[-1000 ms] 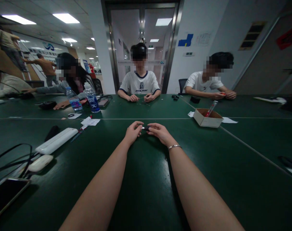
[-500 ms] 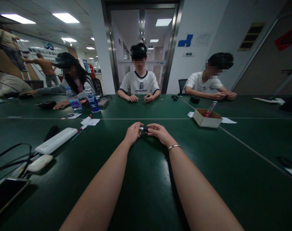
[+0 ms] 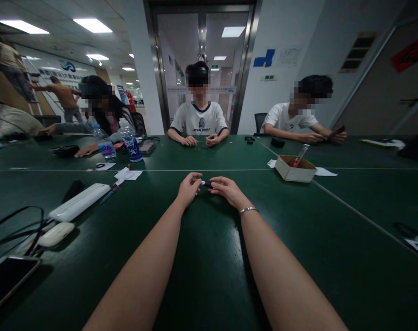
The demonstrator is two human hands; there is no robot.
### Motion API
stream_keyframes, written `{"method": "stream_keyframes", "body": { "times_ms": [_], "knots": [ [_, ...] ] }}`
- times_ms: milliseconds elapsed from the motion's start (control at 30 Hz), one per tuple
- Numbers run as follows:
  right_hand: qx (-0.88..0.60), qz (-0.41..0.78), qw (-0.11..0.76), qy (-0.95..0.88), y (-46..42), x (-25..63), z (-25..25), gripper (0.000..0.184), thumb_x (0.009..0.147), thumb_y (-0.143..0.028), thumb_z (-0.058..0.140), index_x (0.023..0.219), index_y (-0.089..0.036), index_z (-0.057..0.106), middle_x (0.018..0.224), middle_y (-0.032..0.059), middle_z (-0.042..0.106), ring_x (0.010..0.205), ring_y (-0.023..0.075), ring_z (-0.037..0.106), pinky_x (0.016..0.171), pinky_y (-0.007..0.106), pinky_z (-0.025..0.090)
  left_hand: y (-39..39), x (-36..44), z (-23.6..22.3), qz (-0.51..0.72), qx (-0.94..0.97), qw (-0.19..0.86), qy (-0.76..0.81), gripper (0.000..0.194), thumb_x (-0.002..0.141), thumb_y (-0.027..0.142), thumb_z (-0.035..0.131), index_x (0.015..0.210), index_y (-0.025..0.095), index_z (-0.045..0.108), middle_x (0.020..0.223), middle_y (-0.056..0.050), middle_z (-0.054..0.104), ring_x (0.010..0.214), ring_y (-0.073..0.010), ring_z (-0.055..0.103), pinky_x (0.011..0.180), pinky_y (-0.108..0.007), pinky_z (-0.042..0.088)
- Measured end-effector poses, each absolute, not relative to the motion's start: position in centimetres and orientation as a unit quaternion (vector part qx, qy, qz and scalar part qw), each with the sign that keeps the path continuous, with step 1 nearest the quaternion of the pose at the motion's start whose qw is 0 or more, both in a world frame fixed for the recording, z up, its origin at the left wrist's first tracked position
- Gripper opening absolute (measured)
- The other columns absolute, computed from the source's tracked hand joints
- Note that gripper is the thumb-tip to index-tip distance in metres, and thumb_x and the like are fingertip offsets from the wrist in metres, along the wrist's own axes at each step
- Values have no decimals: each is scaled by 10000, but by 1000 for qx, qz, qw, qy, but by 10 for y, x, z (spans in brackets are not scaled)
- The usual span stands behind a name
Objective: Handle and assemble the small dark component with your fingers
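Both my forearms reach out over the dark green table [image 3: 209, 257]. My left hand [image 3: 187, 188] and my right hand [image 3: 226, 190] meet at the table's middle, fingers curled. Between their fingertips they pinch a small dark object with a metal end [image 3: 206, 184], too small to name. A thin silver bracelet [image 3: 248, 210] circles my right wrist.
A white power strip [image 3: 79, 201], a white mouse-like device [image 3: 56, 234], black cables and a phone [image 3: 7, 278] lie at the left. Two water bottles [image 3: 131, 145] and papers stand further back. A small cardboard box [image 3: 294, 168] sits right. Several people sit around the table's far side.
My hands stay together on the small object with only slight finger shifts. The person at the far right has lifted a dark thing in one hand.
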State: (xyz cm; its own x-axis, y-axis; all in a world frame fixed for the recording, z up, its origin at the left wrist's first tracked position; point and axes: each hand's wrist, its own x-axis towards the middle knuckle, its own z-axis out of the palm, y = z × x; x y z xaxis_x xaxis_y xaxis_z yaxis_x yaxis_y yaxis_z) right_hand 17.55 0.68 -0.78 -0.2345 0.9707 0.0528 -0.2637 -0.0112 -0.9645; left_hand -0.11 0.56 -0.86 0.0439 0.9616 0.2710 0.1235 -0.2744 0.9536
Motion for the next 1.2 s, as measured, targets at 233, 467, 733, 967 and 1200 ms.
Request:
{"method": "stream_keyframes", "body": {
  "times_ms": [233,467,733,967,1200],
  "knots": [
    [-364,615,501,-488,6,175,-5,157,750,-44,702,879,-128,670,831,53,692,670,124,683,617,175,579,1,1,-5,498,619,390,465,311,896,407,446,994,159,606,605,19,491,462,-77,457,417,-163,357],
    [-367,617,499,-485,5,176,-3,180,725,-91,742,880,-147,668,847,53,689,711,149,688,634,205,584,5,-1,-9,521,594,413,453,281,853,309,505,1098,189,570,909,-41,570,594,-88,551,443,-164,404],
    [-440,454,438,-639,7,170,-11,257,583,-161,819,772,-153,645,720,0,648,679,142,614,712,288,524,9,-5,-11,552,622,370,414,320,762,227,624,1075,165,597,895,-46,606,685,-107,575,603,-209,468],
    [-453,454,437,-630,-1,155,-7,270,668,-175,746,888,-154,591,698,-9,629,493,102,547,482,222,453,3,4,-13,499,655,408,395,315,718,275,698,985,139,604,823,-43,614,767,-154,609,739,-286,501],
    [-415,550,391,-610,-27,206,14,416,551,-275,841,821,-165,544,729,17,666,480,104,565,439,209,458,-47,-8,57,378,780,284,410,287,757,334,653,1018,215,658,1049,-88,626,863,-203,613,838,-355,499]
  ]
}}
